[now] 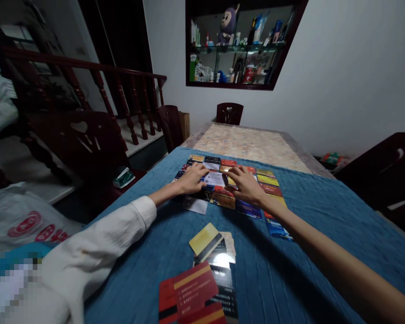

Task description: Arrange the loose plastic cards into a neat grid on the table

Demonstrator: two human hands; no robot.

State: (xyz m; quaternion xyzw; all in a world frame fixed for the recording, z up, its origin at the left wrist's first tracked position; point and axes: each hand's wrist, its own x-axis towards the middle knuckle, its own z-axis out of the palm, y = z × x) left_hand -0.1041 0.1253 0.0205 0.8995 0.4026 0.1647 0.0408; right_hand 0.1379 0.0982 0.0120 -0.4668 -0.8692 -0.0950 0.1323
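A white card (pixel 213 179) with small dark print lies among rows of overlapping cards on a blue cloth. My left hand (pixel 192 178) is at its left end, thumb and index finger at the edge. From the other side, my right hand (pixel 245 183) has its fingertips curled at the card's right end, so the card is held between both hands. Under and around my hands are a yellow card (pixel 267 180), an orange card (pixel 222 200), a dark blue card (pixel 249 209) and a plain white card (pixel 196 205). My hands partly hide several cards.
Nearer me lies a loose pile with a gold card (pixel 205 240), a red card (pixel 195 288) and black cards. The blue cloth (pixel 135 270) covers the near table; a beige patterned top (pixel 243 144) shows beyond. Chairs (pixel 388 180) stand around. A plastic bag (pixel 30 220) is at left.
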